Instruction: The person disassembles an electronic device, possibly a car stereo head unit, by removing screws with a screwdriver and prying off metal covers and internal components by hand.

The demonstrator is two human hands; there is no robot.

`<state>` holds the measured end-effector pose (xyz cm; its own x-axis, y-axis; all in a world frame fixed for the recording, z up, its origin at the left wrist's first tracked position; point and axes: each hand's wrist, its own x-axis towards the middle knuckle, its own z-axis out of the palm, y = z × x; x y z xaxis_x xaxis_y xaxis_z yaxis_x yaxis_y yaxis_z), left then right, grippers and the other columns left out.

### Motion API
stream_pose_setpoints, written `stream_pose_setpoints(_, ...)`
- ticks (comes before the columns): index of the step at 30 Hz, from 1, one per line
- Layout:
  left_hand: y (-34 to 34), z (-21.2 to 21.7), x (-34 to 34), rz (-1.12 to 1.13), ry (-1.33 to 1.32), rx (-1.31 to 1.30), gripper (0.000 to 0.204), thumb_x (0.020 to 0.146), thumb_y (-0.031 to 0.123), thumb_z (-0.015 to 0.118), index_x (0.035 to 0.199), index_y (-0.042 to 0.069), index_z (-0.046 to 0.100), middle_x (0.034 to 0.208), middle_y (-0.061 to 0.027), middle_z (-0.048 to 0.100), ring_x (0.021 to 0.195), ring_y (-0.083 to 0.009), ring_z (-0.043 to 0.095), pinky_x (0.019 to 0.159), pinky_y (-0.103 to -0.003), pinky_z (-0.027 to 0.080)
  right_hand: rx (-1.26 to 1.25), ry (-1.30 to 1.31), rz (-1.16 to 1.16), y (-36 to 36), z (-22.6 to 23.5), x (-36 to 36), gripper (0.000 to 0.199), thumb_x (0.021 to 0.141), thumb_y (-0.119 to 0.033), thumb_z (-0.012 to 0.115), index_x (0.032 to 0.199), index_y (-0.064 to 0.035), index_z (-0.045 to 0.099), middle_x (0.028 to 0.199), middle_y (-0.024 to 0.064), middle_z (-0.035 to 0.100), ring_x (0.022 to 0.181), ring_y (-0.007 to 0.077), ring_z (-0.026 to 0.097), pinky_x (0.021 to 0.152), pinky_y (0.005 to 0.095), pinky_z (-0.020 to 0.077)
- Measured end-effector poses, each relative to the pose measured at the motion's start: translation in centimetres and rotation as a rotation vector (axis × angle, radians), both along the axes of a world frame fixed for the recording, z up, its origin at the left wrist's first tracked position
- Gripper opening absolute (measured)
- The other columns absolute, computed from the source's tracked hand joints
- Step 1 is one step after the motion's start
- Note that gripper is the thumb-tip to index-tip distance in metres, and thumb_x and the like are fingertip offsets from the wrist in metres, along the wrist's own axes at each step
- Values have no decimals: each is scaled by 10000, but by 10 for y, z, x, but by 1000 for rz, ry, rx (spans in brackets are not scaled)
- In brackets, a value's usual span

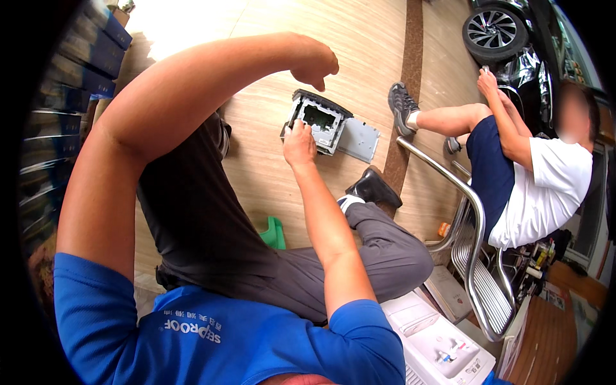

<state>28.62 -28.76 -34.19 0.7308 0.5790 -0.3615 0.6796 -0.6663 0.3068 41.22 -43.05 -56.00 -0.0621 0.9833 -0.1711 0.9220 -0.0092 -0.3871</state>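
Note:
On the tiled floor ahead lies an opened metal-cased unit, by its look a car stereo [332,136], with a curved black front edge and a board inside its square opening. A flat grey metal plate [360,139] rests against its right side. My right hand [299,144] is closed on the near left edge of the stereo, its fingertips partly hidden. Above and beyond the unit, my left hand [314,62] hangs in the air, fingers bent and thumb apart. Nothing shows in it.
A green plastic stool [274,232] sits beneath my legs. To the right, a person [545,173] in a white shirt sits on a metal bench [478,269], near a dark car's wheel [494,33]. A white plastic tray [443,340] stands close on my right; stacked blue boxes [80,70] line the left.

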Motion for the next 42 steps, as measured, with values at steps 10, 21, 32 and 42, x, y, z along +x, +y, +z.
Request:
stream_pose_setpoints(10, 1, 5, 6, -7, 6, 14, 406, 830, 274, 698, 1132, 26, 586, 1010, -187, 666, 984, -377, 621, 848, -451, 489, 37, 26, 42, 2, -12, 12, 283, 892, -184, 580, 1143, -76, 508, 1074, 210, 548, 953, 404, 606, 808, 485, 509)
stream_pose_setpoints(21, 1, 0, 4, 11, 32, -3, 432, 834, 274, 694, 1181, 38, 587, 1037, -174, 666, 1008, -365, 617, 863, -443, 485, 85, -10, -29, -4, -8, 6, 228, 934, -273, 535, 1033, -71, 496, 981, 207, 576, 857, 390, 640, 728, 480, 529)
stream_pose_setpoints(32, 0, 0, 4, 16, 20, 3, 390, 860, 333, 674, 1078, 13, 633, 998, -160, 676, 962, -361, 626, 822, -462, 492, 150, 14, 53, -4, -8, 7, 195, 907, -157, 526, 1088, -87, 510, 994, 168, 572, 900, 362, 635, 762, 461, 531)
stream_pose_setpoints(42, 0, -4, 4, -3, 36, -4, 396, 844, 273, 685, 1138, 24, 593, 1019, -186, 664, 996, -379, 617, 857, -453, 485, 74, -5, -19, -5, -4, 5, 196, 901, -194, 551, 1054, -78, 513, 994, 197, 579, 899, 373, 632, 777, 459, 523)
